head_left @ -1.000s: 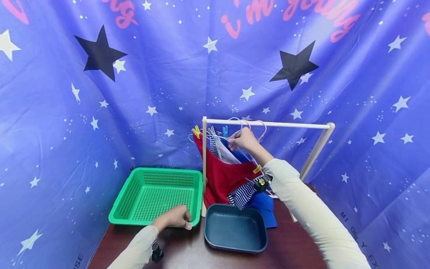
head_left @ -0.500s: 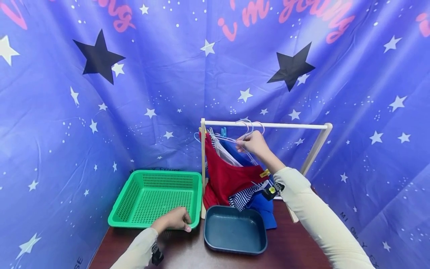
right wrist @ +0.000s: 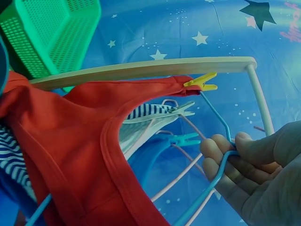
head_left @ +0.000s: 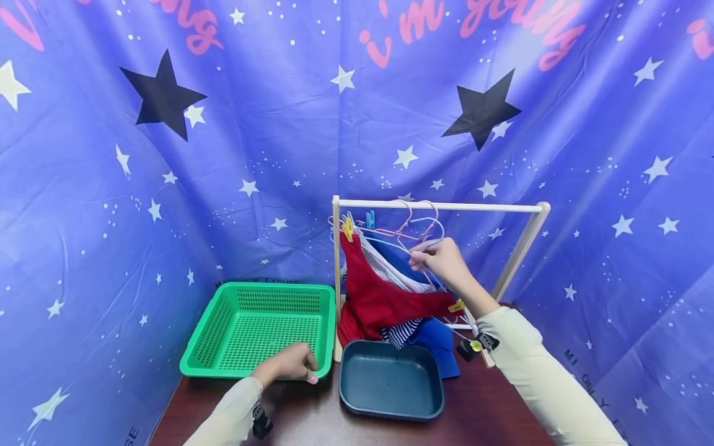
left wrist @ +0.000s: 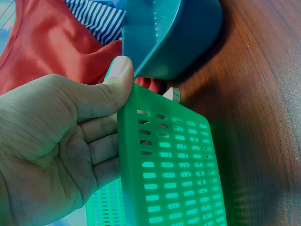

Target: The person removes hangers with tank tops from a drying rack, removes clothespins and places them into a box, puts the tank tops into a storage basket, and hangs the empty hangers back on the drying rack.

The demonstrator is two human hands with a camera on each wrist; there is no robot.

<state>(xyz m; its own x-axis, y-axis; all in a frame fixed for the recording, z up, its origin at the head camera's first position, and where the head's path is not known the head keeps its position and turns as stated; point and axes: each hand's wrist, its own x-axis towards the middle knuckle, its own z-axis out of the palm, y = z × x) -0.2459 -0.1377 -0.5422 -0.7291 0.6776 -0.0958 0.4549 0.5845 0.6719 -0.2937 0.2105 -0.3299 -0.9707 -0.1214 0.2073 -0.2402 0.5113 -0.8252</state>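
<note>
My right hand (head_left: 440,257) pinches a light blue clothes hanger (right wrist: 225,165) near the base of its hook, with the hook showing just below the rack's bar. From this hanger a red tank top (head_left: 379,303) hangs by yellow clothespins (right wrist: 202,82). Behind it, striped, white and blue garments hang from pink hangers (head_left: 409,214) on the bar. My left hand (head_left: 290,362) grips the near right rim of a green plastic basket (left wrist: 169,155), thumb on one side and fingers on the other.
The small wooden rack (head_left: 440,205) stands behind a dark blue rectangular tub (head_left: 392,414) on the brown table (head_left: 480,409). Blue cloth (head_left: 437,344) reaches down behind the tub. A star-printed curtain (head_left: 268,124) encloses the back and sides.
My right hand has moved right and down with the hanger. Its hook has come from the bar to below it, and the red tank top has shifted right. The left hand stays put.
</note>
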